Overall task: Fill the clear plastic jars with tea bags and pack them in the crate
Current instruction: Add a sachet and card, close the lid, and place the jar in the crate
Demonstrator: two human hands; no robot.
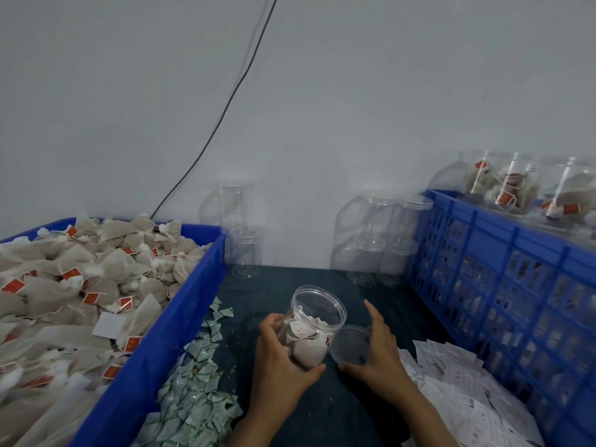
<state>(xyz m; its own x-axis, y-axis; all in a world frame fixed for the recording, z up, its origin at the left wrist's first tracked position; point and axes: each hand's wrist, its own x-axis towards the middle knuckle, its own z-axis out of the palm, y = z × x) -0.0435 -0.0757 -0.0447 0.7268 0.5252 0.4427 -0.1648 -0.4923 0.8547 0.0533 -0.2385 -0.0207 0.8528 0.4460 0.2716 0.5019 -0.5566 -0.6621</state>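
A clear plastic jar (317,312) stands tilted on the dark table, open at the top, with a few tea bags (309,348) inside. My left hand (279,356) grips its lower side. My right hand (375,350) holds the clear lid (350,345) just right of the jar, forefinger raised. A blue bin (161,343) on the left is heaped with tea bags (74,285) with red tags. The blue slatted crate (503,285) on the right holds filled jars (506,185).
Empty clear jars (377,237) are stacked against the grey wall behind, with more jars (240,227) beside the bin. Green-white sachets (196,375) lie scattered along the bin's side. White paper slips (451,382) are piled at the crate's foot. A black cable (225,108) runs down the wall.
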